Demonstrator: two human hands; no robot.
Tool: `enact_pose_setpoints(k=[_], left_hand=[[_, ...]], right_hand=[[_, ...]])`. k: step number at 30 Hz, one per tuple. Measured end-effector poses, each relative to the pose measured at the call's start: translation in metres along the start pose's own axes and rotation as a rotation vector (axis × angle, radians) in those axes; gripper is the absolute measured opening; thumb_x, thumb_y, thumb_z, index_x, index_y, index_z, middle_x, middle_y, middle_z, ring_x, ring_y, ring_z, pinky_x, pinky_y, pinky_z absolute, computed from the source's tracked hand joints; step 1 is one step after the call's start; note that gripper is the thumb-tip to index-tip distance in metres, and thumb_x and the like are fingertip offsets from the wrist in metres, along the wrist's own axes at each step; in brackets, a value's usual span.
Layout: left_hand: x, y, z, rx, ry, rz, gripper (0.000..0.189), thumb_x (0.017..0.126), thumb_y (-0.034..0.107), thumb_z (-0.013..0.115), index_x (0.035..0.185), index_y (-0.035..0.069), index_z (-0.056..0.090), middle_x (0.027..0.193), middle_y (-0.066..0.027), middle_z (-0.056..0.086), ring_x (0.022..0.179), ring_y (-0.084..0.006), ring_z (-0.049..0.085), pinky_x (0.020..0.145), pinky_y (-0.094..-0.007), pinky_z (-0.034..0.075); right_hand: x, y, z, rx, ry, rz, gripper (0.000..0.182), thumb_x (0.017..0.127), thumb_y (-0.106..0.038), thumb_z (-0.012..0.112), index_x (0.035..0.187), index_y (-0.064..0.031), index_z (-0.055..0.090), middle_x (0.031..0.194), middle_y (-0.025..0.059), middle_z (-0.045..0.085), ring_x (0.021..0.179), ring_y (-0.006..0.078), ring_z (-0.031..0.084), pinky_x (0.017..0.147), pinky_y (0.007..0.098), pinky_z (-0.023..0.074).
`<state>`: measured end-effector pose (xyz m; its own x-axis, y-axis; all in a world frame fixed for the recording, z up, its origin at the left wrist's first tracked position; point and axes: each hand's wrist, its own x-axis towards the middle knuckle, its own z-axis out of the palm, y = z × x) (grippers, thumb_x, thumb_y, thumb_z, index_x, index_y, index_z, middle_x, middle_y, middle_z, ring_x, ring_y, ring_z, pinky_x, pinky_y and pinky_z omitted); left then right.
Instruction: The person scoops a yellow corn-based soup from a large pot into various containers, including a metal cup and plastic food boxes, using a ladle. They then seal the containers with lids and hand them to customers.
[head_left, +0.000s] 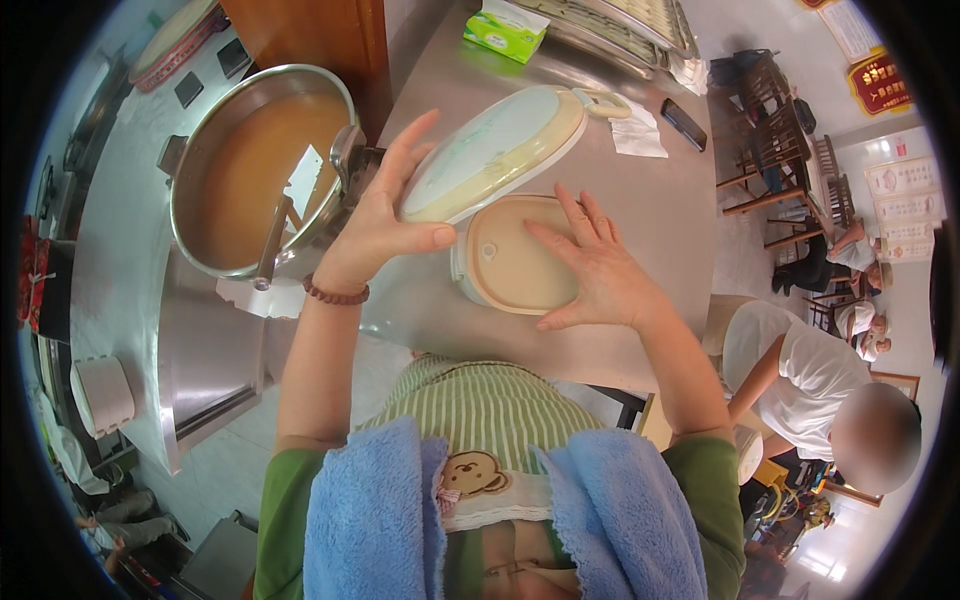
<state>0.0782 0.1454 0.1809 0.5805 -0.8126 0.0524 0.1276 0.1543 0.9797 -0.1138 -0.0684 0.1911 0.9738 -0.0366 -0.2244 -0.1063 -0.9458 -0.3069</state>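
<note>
My left hand (375, 217) grips the rounded end of an oval lid (491, 154), pale with a cream rim and a loop handle at its far end. The lid is tilted above a cream oval food container (461, 281) on the steel table. A flat inner cover (514, 262) with a small round knob closes the container's top. Over the right part of this cover is my right hand (604, 274), fingers spread and holding nothing; whether its fingertips touch the cover is hard to tell.
Left of the container stands a large steel pot (184, 217) of brown liquid, a ladle handle (274, 244) leaning on its rim. Farther back are a green tissue box (502, 37), stacked metal trays (630, 45), a napkin (637, 131) and a phone (683, 124). A person in white (817, 382) bends at right.
</note>
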Motion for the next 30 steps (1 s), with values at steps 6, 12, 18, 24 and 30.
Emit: enact_pose_setpoints(k=[6,12,18,24,30], left_hand=[[-0.004,-0.012,-0.011,-0.073,-0.025,0.061,0.124,0.059,0.037,0.092,0.156,0.008,0.02,0.139,-0.0149,0.044,0.135,-0.0277,0.041,0.114,-0.038,0.029],[-0.004,-0.019,-0.013,-0.089,-0.02,0.045,0.126,0.058,0.04,0.092,0.156,0.008,0.02,0.14,-0.0153,0.043,0.136,-0.0281,0.039,0.114,-0.0386,0.028],[-0.004,-0.021,-0.017,-0.066,-0.015,0.047,0.126,0.058,0.04,0.092,0.156,0.008,0.02,0.141,-0.0155,0.041,0.137,-0.0287,0.038,0.115,-0.039,0.027],[-0.006,-0.027,-0.022,-0.077,-0.008,0.022,0.125,0.057,0.033,0.093,0.156,0.008,0.02,0.144,-0.0159,0.039,0.138,-0.0293,0.037,0.116,-0.0395,0.027],[-0.004,-0.026,-0.013,0.014,-0.048,0.036,0.123,0.057,0.033,0.092,0.155,0.008,0.022,0.149,-0.0171,0.036,0.14,-0.0297,0.035,0.116,-0.0409,0.027]], right_hand=[[-0.002,-0.001,-0.001,-0.121,0.016,-0.119,0.096,0.063,-0.046,0.084,0.147,-0.0214,0.045,0.162,0.015,0.018,0.146,0.0443,0.017,0.115,0.0612,0.0213],[-0.014,0.009,0.031,-0.134,0.095,-0.228,0.083,0.073,-0.047,0.077,0.145,-0.0184,0.047,0.158,0.0098,0.03,0.146,0.0373,0.022,0.116,0.0582,0.0195],[-0.001,-0.004,0.017,-0.067,0.149,-0.162,0.095,0.066,-0.06,0.077,0.147,-0.0204,0.045,0.161,0.0137,0.022,0.146,0.0453,0.017,0.115,0.0633,0.0155],[0.017,-0.008,0.02,-0.125,0.066,-0.04,0.108,0.059,-0.072,0.076,0.151,-0.028,0.039,0.164,0.0171,0.012,0.146,0.051,0.007,0.113,0.0684,0.0085],[0.023,-0.008,0.028,-0.085,0.036,0.042,0.103,0.062,-0.064,0.078,0.15,-0.0236,0.04,0.16,0.0191,0.019,0.148,0.0468,0.004,0.116,0.0648,0.0012]])
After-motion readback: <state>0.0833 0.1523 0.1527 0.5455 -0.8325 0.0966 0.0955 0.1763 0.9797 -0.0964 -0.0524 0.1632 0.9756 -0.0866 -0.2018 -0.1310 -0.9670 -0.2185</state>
